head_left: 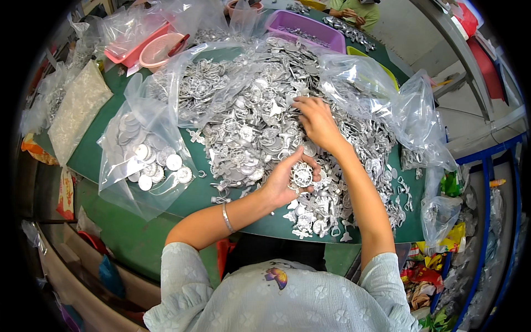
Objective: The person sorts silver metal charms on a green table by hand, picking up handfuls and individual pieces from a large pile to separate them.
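Note:
In the head view, a big heap of small silver-grey metal castings (243, 130) covers the middle of the green table. Its pieces include discs, openwork rounds, crosses and clasps. Low over the heap's near side, my left hand (285, 182) is cupped palm up around round openwork metal pendants (302, 175); how many lie in the palm is hard to tell. Farther out, my right hand (318, 122) touches the heap with its fingers bent and close together. Whatever its fingertips pinch, if anything, is lost among the grey pieces.
A clear plastic bag (127, 182) of plain discs lies at the left. More clear bags (376, 94) drape the heap's right side. Behind stand a purple basket (332, 37) and a pink bowl (157, 55). Another person's hands (354, 16) work at the far end. Blue-framed shelving (487, 221) stands right.

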`<state>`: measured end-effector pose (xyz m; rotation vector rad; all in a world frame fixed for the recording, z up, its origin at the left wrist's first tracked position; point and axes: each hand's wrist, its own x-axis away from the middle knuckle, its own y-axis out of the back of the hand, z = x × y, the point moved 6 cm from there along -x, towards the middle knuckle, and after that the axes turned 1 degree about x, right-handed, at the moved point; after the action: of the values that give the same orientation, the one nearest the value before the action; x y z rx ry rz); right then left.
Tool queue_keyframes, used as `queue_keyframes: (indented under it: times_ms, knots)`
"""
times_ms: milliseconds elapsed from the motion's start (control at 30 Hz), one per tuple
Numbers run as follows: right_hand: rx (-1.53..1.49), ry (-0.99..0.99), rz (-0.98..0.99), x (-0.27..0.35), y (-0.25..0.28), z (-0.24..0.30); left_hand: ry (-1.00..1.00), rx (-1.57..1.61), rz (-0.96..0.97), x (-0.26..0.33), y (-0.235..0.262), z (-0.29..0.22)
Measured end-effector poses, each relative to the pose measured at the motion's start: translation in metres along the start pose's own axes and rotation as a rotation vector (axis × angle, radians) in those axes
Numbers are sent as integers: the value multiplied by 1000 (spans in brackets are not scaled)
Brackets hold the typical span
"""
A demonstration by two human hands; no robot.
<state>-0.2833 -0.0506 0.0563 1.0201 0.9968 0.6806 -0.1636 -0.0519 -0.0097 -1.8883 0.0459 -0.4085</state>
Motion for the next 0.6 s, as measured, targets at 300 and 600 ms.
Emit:
queue_keyframes:
  times_ms: [300, 600]
  knots:
    - [114, 89, 28, -9, -13, -6, -10, -7, 19, 1, -1, -1]
    - [-135, 60, -135, -6, -10, -30, -13, -15, 28, 0, -2, -1]
